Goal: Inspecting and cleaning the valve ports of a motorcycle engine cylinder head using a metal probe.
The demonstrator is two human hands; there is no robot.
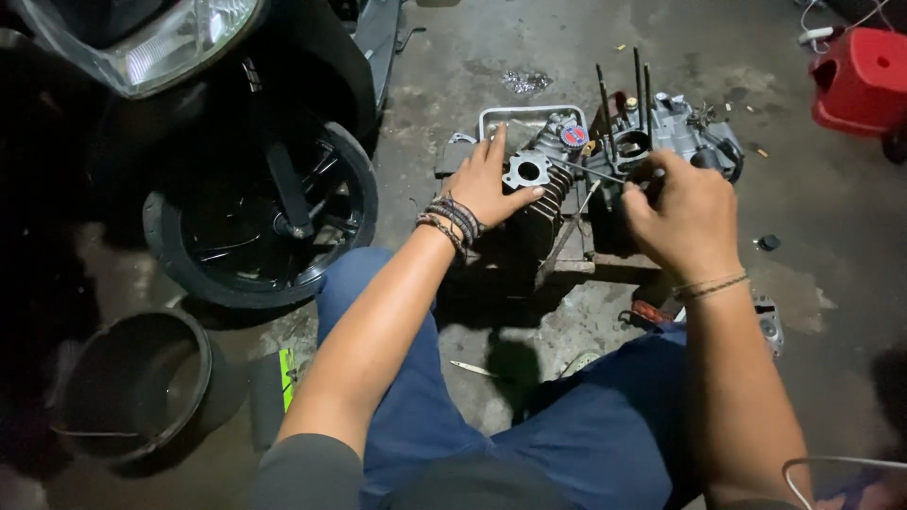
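Blue-trousered knees (529,425) frame the near floor. Beyond them, the left hand (487,184) lies with fingers spread on a dark finned cylinder (540,212), at centre beside the grey engine case (675,132) with upright studs. The right hand (685,222) is curled around a thin rod (586,171). A scooter wheel (255,212) stands left; a red stool (862,80) sits far right.

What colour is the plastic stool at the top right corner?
The stool is red, seen in the head view.
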